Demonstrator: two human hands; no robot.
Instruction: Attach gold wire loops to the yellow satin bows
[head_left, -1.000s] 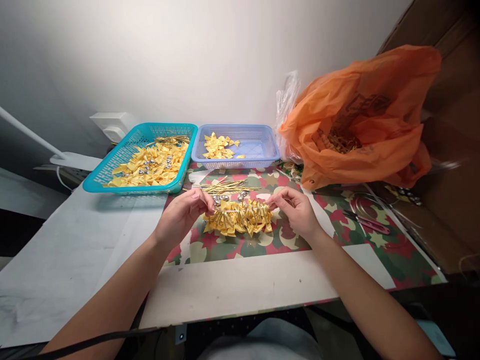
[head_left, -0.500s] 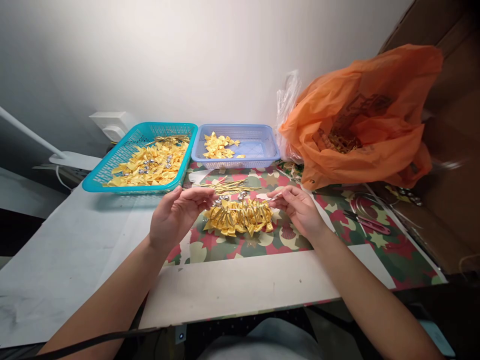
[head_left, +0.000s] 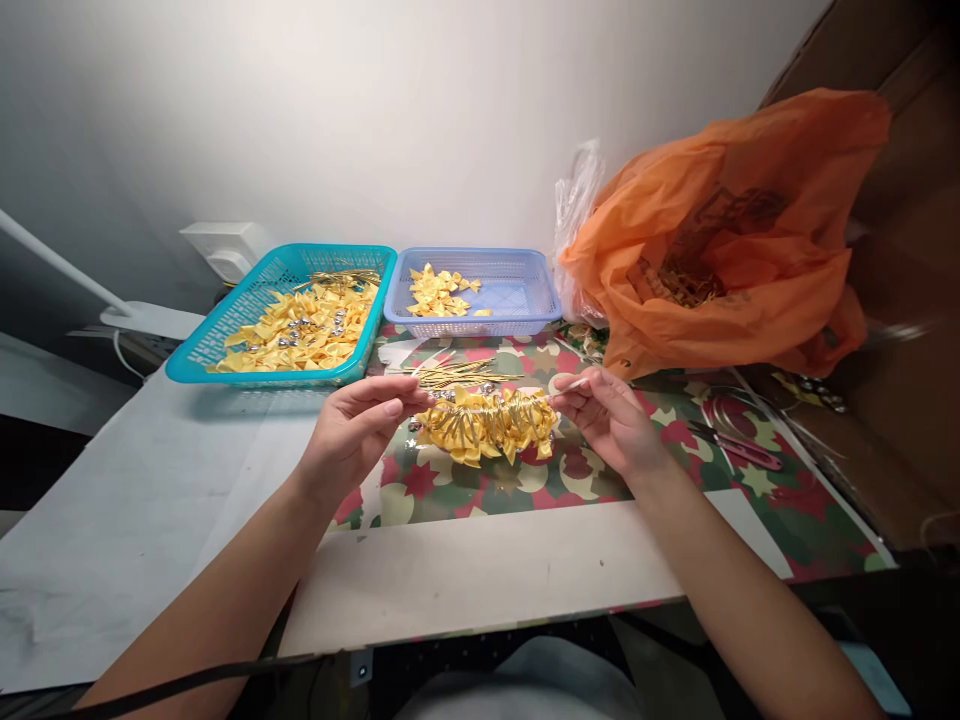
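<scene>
A row of yellow ribbon bows with gold wire ties and silver bells is strung on a thin pale cord between my hands, just above the camouflage-patterned sheet. My left hand pinches the cord's left end between thumb and fingers. On the other side, my right hand is closed on the cord's right end, and a short pale tip shows at its fingertips. Behind the row lies a bundle of gold wire ties.
A teal basket with bows and bells stands back left, beside a blue basket with some bows. An orange plastic bag bulges at right. Pink-handled scissors lie right of my right hand. A white lamp stands far left.
My left hand has closed its thumb and fingers on the left end of the cord. The row of bows and my right hand have shifted slightly right.
</scene>
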